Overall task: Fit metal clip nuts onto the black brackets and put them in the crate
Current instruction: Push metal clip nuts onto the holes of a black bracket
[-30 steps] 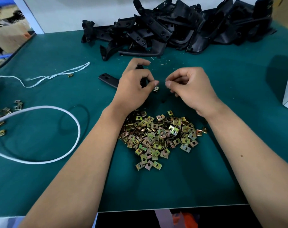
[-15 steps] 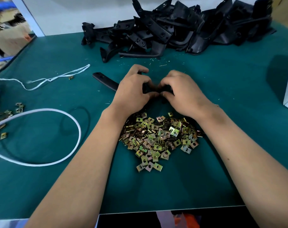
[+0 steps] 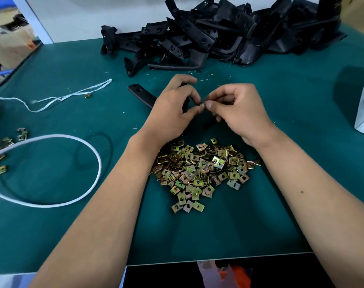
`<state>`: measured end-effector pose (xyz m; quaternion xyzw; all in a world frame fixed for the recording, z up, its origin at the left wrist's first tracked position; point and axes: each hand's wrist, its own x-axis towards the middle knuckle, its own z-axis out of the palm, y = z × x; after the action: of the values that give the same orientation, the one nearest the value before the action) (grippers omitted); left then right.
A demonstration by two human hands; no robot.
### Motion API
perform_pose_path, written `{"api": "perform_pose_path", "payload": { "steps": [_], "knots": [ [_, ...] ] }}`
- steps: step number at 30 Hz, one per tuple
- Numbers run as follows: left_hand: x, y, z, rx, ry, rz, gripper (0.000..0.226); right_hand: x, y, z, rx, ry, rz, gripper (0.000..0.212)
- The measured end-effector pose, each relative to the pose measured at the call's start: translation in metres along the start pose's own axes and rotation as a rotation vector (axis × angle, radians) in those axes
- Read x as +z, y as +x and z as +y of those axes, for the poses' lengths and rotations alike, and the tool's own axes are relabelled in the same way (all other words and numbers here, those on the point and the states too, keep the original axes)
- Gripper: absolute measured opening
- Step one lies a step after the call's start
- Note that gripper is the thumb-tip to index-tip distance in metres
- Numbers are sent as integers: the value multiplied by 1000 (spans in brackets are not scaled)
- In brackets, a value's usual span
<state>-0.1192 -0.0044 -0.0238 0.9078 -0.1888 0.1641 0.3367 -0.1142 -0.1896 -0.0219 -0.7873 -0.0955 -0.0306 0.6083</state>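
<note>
Single head-worn wide-angle view, looking forward and steeply down over the near edge of the green table (image 3: 52, 235). Forearms enter from the bottom corners; the table's far edge and white wall (image 3: 83, 15) bound the top. Lines bow toward the frame margins.

Assembly workshop, green bench mat (image 3: 280, 113), heaped black brackets (image 3: 218, 36), pile of clip nuts (image 3: 199, 171)

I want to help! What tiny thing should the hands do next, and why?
Probably push the small metal clip nut, pinched by the right hand, onto the long black plastic bracket gripped by the left hand. The nut sits at the fingertips, seemingly not yet seated.
</note>
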Motion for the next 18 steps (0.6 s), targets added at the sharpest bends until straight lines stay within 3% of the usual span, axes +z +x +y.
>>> {"api": "perform_pose_path", "payload": {
  "steps": [8, 14, 18],
  "knots": [
    [-4, -1, 1, 65, 21, 104, 15, 1, -2, -1, 30, 111, 12, 6],
    [-5, -1, 2, 58, 4, 62, 17, -7, -2, -3, 18, 126, -80, 10],
    [-3, -1, 4, 54, 28, 55, 17, -4, -1, -2, 57, 140, -40, 12]
  ]
}}
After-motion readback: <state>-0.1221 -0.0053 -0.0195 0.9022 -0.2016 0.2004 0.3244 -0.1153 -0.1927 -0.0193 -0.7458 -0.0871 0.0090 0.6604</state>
